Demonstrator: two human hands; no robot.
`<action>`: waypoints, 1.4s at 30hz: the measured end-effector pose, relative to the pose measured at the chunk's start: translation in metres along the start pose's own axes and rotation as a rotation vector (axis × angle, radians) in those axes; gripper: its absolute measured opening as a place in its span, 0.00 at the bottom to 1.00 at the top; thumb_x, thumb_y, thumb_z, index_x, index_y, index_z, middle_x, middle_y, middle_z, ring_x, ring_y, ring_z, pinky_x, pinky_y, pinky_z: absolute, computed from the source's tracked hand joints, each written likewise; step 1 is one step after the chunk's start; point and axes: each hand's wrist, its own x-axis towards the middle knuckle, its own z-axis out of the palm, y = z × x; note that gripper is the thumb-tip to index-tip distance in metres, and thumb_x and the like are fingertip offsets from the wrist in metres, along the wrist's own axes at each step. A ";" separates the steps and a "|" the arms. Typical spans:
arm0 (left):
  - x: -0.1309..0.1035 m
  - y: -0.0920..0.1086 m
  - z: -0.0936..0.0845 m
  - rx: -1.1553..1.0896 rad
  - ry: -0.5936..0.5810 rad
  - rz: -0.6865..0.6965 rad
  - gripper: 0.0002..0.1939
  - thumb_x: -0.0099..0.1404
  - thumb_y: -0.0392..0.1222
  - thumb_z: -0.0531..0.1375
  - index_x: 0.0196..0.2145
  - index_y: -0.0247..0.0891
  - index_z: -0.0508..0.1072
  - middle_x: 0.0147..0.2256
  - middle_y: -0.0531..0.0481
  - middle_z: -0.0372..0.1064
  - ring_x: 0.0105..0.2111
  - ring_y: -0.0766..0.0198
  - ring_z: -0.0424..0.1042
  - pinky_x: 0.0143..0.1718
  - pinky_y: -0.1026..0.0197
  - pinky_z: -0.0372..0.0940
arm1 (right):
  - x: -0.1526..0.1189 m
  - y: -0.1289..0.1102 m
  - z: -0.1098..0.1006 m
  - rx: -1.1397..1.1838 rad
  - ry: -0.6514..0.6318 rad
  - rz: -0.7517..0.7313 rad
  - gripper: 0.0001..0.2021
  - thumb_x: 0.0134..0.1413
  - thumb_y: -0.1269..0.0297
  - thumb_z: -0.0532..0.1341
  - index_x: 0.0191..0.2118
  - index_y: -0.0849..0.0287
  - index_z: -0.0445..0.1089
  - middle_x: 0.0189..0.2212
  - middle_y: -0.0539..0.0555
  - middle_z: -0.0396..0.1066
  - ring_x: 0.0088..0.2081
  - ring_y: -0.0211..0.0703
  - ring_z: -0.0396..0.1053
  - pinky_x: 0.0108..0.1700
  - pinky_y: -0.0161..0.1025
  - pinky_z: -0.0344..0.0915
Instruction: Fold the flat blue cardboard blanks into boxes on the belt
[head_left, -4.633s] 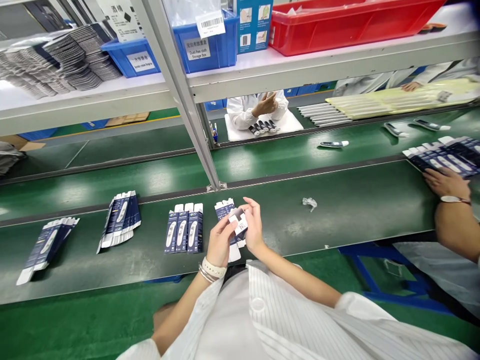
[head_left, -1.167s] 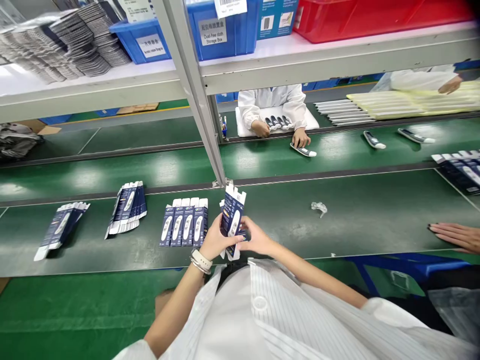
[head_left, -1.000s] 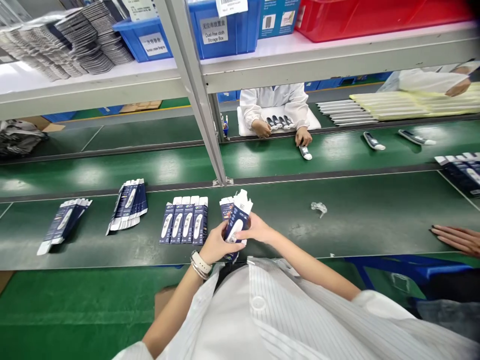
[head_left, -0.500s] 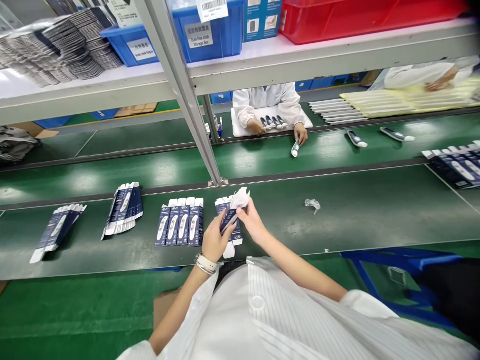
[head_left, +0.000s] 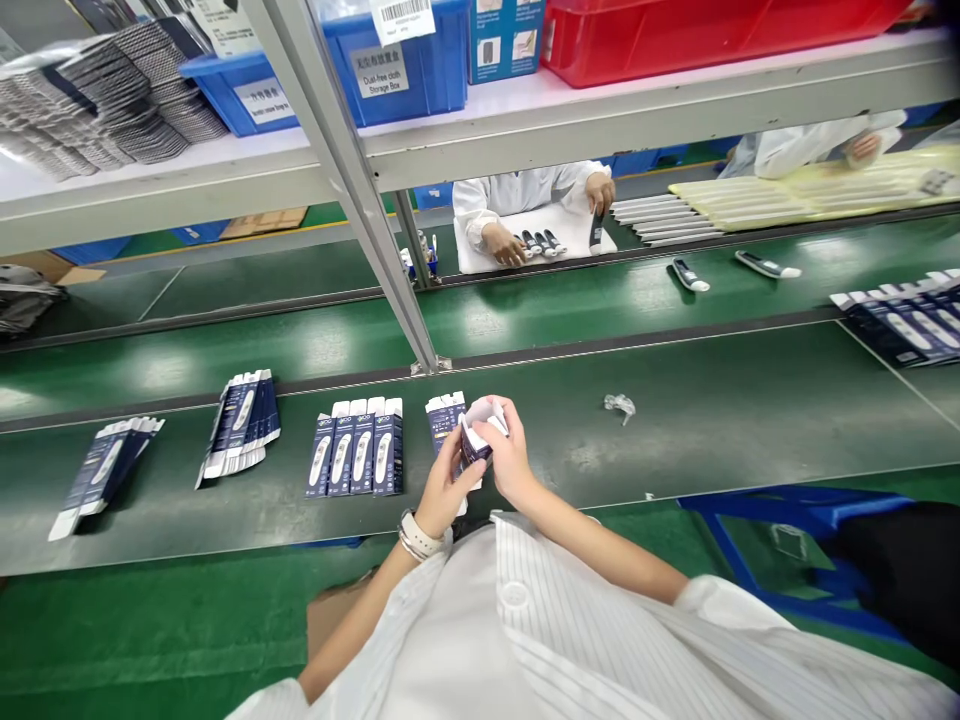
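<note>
My left hand [head_left: 440, 490] is wrapped round the lower left side of a small blue and white box [head_left: 475, 447], whose white flaps stand open at the top. On its right side my right hand [head_left: 510, 452] grips the same box, fingers at the flaps. Beneath and behind it, partly hidden by my hands, more blue printed cartons [head_left: 444, 415] lie on the green bench. Just left of them stands a row of several blue boxes [head_left: 361, 450] with white top flaps raised.
Fanned flat cartons [head_left: 241, 420] and another stack [head_left: 105, 468] lie left on the bench [head_left: 712, 420]. Crumpled clear plastic [head_left: 620, 406] is to the right. A metal post [head_left: 360, 200] rises ahead. Across the belt, a person handles dark-and-white devices [head_left: 541, 243]. Bins stand on the shelf.
The box in my hands has turned, its open top now facing me more. Across the belt, the person's hand has moved from the belt up to a dark upright item. The view has shifted slightly.
</note>
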 end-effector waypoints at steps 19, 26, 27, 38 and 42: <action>0.007 0.032 0.007 -0.198 0.248 -0.021 0.16 0.61 0.46 0.58 0.45 0.38 0.73 0.48 0.43 0.69 0.51 0.55 0.65 0.53 0.52 0.60 | -0.004 0.009 0.004 -0.079 -0.132 -0.359 0.20 0.53 0.61 0.54 0.51 0.56 0.53 0.33 0.52 0.66 0.37 0.44 0.67 0.46 0.46 0.62; 0.005 0.023 -0.012 0.474 0.241 0.672 0.18 0.56 0.38 0.63 0.45 0.45 0.72 0.44 0.45 0.69 0.43 0.58 0.69 0.43 0.54 0.67 | 0.003 0.007 -0.005 -0.156 -0.163 -0.389 0.18 0.60 0.56 0.46 0.52 0.56 0.57 0.32 0.52 0.67 0.33 0.42 0.67 0.42 0.44 0.63; 0.005 0.021 -0.016 0.524 0.191 0.723 0.18 0.56 0.38 0.63 0.46 0.45 0.72 0.45 0.44 0.69 0.43 0.58 0.68 0.43 0.53 0.67 | 0.005 0.007 -0.007 -0.179 -0.183 -0.404 0.19 0.60 0.54 0.44 0.53 0.56 0.57 0.32 0.52 0.68 0.33 0.42 0.67 0.41 0.44 0.63; 0.004 0.025 -0.014 0.347 0.137 0.247 0.14 0.58 0.40 0.61 0.43 0.39 0.71 0.38 0.46 0.69 0.38 0.63 0.70 0.35 0.62 0.69 | 0.019 0.004 -0.024 -0.456 -0.383 -0.616 0.25 0.61 0.51 0.40 0.58 0.56 0.54 0.32 0.54 0.71 0.38 0.46 0.69 0.45 0.47 0.62; 0.006 0.025 -0.012 0.473 0.146 0.315 0.11 0.59 0.39 0.60 0.41 0.38 0.73 0.38 0.46 0.69 0.37 0.63 0.69 0.39 0.60 0.67 | 0.023 0.004 -0.027 -0.493 -0.400 -0.644 0.24 0.62 0.54 0.39 0.57 0.56 0.57 0.32 0.54 0.71 0.38 0.46 0.68 0.45 0.46 0.61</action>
